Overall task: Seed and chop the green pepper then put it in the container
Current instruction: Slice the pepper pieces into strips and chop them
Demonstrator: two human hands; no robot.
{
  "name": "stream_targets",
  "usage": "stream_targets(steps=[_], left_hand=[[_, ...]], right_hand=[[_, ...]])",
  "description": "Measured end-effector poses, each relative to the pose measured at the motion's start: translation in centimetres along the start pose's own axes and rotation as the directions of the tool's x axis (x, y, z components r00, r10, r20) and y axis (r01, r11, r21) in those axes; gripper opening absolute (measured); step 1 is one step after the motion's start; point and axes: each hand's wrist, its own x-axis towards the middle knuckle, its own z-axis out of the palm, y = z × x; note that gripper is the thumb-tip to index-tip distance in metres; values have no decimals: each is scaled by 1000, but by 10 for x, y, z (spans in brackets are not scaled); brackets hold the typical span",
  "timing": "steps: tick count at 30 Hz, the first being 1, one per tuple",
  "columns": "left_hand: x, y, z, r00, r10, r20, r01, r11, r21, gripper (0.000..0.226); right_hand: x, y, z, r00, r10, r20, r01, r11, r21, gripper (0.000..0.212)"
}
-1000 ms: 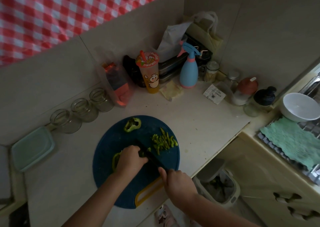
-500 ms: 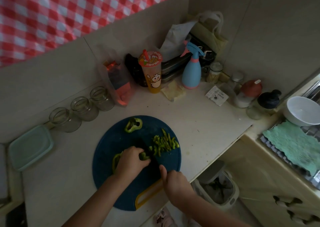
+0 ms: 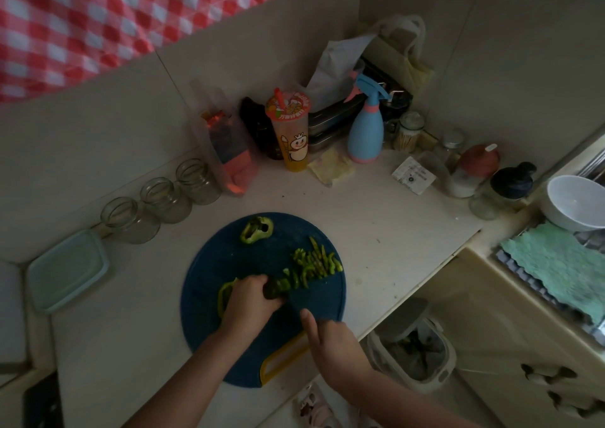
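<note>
KITCHEN CORNER, SEEN FROM THE HEAD CAMERA: I look down on a pale counter (image 3: 376,224) where a person works at a round, dark-blue cutting board (image 3: 229,264). The left hand (image 3: 248,301) is curled over a dark green pepper piece (image 3: 276,291), pinning it to the board near its middle. A paler pepper rim (image 3: 223,296) shows from under that hand's left side.

The right hand (image 3: 332,339) sits at the board's near edge, close to the left. Its fingers are wrapped round the handle of a knife (image 3: 322,321) and its forefinger is stretched forward. I cannot make out the blade against the dark board.

A pile of cut strips (image 3: 316,264) lies on the board's right half, the nearest of them just beside the held piece. Another pepper chunk (image 3: 257,229) lies alone at the board's far edge.

The container (image 3: 68,270), pale teal and rectangular, sits on the counter well to the left of the board, apart from both hands. Three glass jars (image 3: 163,200) line the wall beyond it. An orange drink cup (image 3: 293,136) and a blue spray bottle (image 3: 365,133) stand near the corner. At right a white bowl (image 3: 576,205) and a green cloth (image 3: 556,264) rest by the sink. A bin (image 3: 412,349) stands on the floor below the counter's edge.
</note>
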Motion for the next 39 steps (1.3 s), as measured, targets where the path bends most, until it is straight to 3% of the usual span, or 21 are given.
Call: stream_targets(steps=[7,12,20,26,39], left_hand=[[1,1,5,1000,-20,10,19,999,44,39],[1,4,4,999,-33,19,32,999,45,36],[2,4,1,1000,-26,18,24,998,64,31],[2,7,-2,1000,-6,-6,6,996,90,23],[3,7,-3,1000,-11,15,10,1000,29,19]], right_hand=[[0,4,4,1000,-24,-14,22,997,-80,51],[1,5,5,1000,-1,-4,1,998,-65,51],[4,0,5,999,-5,-32,-2,976,-216,54],[6,3,6,1000,23,18,-21,995,-101,51],[8,5,2,1000,-3,10,3,999,-43,54]])
